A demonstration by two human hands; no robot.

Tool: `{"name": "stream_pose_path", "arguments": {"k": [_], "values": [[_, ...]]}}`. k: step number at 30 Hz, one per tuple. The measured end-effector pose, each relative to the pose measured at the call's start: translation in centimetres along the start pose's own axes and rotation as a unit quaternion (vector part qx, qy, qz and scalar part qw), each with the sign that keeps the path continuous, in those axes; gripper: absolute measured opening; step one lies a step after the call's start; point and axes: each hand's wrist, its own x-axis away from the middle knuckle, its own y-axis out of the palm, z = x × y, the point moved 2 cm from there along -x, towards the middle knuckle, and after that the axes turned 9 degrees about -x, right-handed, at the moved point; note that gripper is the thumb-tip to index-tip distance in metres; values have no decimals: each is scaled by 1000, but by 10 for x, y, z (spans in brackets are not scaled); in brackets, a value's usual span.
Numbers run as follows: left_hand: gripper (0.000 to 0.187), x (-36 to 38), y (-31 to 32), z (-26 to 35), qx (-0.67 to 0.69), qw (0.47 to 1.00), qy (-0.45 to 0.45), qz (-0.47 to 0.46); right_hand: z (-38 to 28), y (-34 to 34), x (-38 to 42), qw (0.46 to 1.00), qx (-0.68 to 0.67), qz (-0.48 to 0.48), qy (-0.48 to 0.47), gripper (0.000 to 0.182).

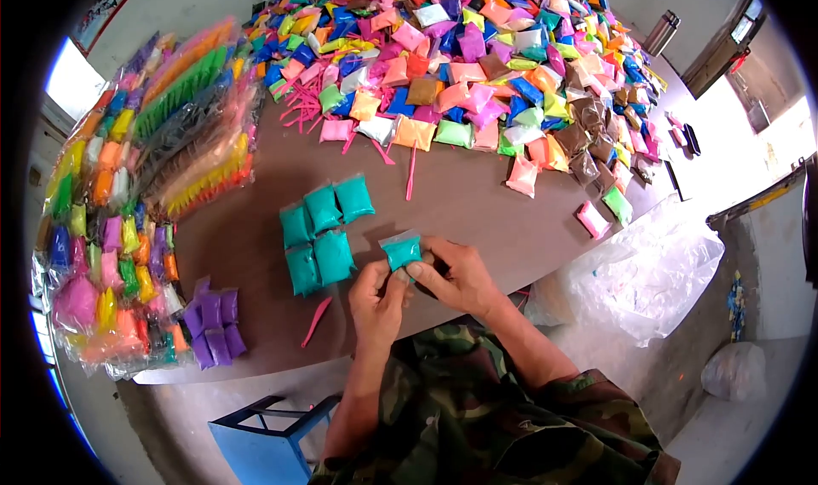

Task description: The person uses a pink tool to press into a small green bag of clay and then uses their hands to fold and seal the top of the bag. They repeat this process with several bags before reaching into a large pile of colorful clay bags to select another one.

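Both of my hands meet near the front edge of the brown table, holding one small teal packet (401, 251) between them. My left hand (377, 299) grips its lower left side with thumb and fingers. On the right side, my right hand (452, 272) pinches the packet, its thumb on the front. To the left lie several teal packets (322, 208) in two rows, close together. A pink plastic stick (316, 321) rests below them, left of my left hand.
A large heap of colourful packets (469, 72) covers the table's far side. Bagged packets (183, 118) lie at the left, with purple packets (213, 323) nearby. Clear plastic (643, 272) hangs at the right edge. A blue stool (264, 442) stands below. A metal flask (662, 32) stands at the back right.
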Motion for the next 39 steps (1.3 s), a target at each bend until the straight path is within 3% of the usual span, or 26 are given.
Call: {"name": "stream_pose_path", "arguments": {"k": [6,15,18,26,35,39], "values": [[24,-3,0,-2,17,999,43,-3,13,0,-1,1000,-5,20,0,22],[19,0,-3,-8,-8,1000,0,23,7,4,1,1000,16,17,-11,18],[18,1,1,-7,-9,998,47,47,16,2,1,1000,-14,14,5,18],[22,-3,0,8,22,999,21,-11,22,0,2,997,-70,28,4,18],[18,-2,4,-6,-8,995,98,21,15,1,1,996,-77,13,36,18],[20,-1,3,2,9,998,62,3,20,-2,2,996,-83,19,30,18]]}}
